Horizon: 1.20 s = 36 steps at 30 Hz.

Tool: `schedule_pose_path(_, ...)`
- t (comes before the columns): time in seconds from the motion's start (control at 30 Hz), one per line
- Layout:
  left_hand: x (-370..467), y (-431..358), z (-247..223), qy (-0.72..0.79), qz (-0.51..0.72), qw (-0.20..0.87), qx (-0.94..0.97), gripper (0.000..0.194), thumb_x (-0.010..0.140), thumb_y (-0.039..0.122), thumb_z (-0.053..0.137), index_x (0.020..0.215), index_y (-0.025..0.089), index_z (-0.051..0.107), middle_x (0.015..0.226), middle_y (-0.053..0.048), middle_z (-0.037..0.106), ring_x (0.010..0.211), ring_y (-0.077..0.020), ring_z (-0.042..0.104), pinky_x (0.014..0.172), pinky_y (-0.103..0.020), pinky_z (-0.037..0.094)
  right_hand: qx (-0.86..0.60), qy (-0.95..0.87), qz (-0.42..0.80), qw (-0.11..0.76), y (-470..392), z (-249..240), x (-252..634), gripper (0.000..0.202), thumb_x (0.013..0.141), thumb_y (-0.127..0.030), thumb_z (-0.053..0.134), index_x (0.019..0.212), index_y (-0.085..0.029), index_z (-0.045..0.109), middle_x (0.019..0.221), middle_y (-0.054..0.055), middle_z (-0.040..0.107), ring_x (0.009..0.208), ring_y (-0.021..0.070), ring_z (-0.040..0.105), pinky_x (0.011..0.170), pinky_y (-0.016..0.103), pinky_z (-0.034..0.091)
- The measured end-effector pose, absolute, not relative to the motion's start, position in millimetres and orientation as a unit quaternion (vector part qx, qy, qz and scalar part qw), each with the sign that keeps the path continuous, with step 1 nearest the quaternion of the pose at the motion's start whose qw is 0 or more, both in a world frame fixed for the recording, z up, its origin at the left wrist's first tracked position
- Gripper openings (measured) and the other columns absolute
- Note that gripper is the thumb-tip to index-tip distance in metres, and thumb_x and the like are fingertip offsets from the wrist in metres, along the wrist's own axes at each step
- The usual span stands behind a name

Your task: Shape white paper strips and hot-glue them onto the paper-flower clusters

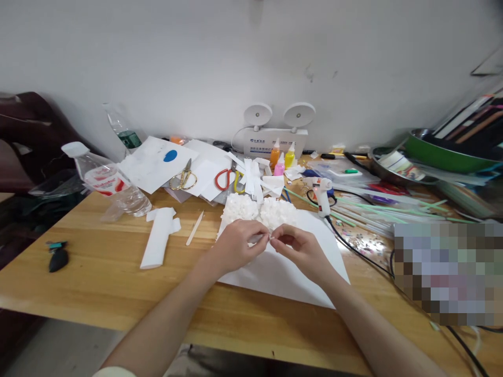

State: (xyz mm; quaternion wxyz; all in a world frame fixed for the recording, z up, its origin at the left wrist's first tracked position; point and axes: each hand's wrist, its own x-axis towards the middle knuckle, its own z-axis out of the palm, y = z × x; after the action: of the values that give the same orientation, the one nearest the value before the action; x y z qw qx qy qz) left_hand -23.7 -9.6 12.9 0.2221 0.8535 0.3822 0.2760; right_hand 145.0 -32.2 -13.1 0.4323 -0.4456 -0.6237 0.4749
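Note:
My left hand [239, 243] and my right hand [302, 250] meet fingertip to fingertip over a large white sheet [283, 280]. Both are closed in a pinch on a small white piece [271, 237], possibly paper, mostly hidden by the fingers. Just beyond them sit two heaps of crumpled white bits [239, 207], side by side at the sheet's far edge. To the left of my left hand lie a pale wooden stick [195, 228] and a rolled white paper tube [156, 243] with tabs at its far end.
A white glue gun [322, 196] stands right of the sheet, its black cord [359, 254] running toward the near right. Behind are scissors [184, 178], red-handled pliers [223, 179], paper strips and small paint bottles [290, 157]. A water bottle [108, 180] tilts at left. Thin sticks [365, 212] lie at right.

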Motion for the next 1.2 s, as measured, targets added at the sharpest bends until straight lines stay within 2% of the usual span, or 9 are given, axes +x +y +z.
schedule_pose_path(0.5, -20.2, -12.7, 12.7, 0.389, 0.297, 0.257, 0.833, 0.018, 0.080, 0.018, 0.046, 0.083, 0.019, 0.063, 0.082, -0.002, 0.068, 0.076, -0.0143, 0.060, 0.071, -0.025, 0.043, -0.479, -0.660, 0.366, 0.448, -34.5, -17.2, 144.4, 0.014, 0.077, -0.032, 0.055, 0.075, -0.019, 0.057, 0.069, 0.003, 0.058, 0.061, 0.0136, 0.051, 0.058, 0.028, 0.045)
schedule_pose_path(0.8, -18.3, -13.3, 12.3, 0.416, 0.314, 0.298, 0.800, 0.017, 0.078, 0.017, 0.047, 0.081, 0.018, 0.064, 0.081, -0.001, 0.068, 0.074, -0.0130, 0.060, 0.067, -0.022, 0.044, -0.472, -0.652, 0.374, 0.460, -35.3, -15.1, 143.6, 0.012, 0.077, -0.031, 0.056, 0.077, -0.019, 0.055, 0.070, 0.003, 0.056, 0.060, 0.0130, 0.050, 0.058, 0.027, 0.045)
schedule_pose_path(1.0, -19.0, -13.3, 12.0, 0.433, 0.306, 0.306, 0.790, 0.017, 0.079, 0.022, 0.047, 0.084, 0.019, 0.063, 0.079, -0.002, 0.067, 0.071, -0.0134, 0.058, 0.063, -0.022, 0.044, -0.470, -0.657, 0.366, 0.461, -34.9, -16.2, 144.3, 0.013, 0.078, -0.033, 0.054, 0.077, -0.020, 0.056, 0.072, 0.003, 0.056, 0.063, 0.0138, 0.051, 0.060, 0.028, 0.045)
schedule_pose_path(1.2, -21.8, -12.2, 13.9, 0.450, 0.293, 0.299, 0.789, 0.009, 0.075, 0.021, 0.050, 0.075, 0.018, 0.059, 0.065, 0.001, 0.059, 0.060, -0.0113, 0.053, 0.058, -0.022, 0.041, -0.475, -0.632, 0.395, 0.468, -32.9, -16.6, 146.0, 0.015, 0.077, -0.034, 0.055, 0.075, -0.020, 0.055, 0.070, 0.003, 0.055, 0.064, 0.0143, 0.051, 0.059, 0.027, 0.044)
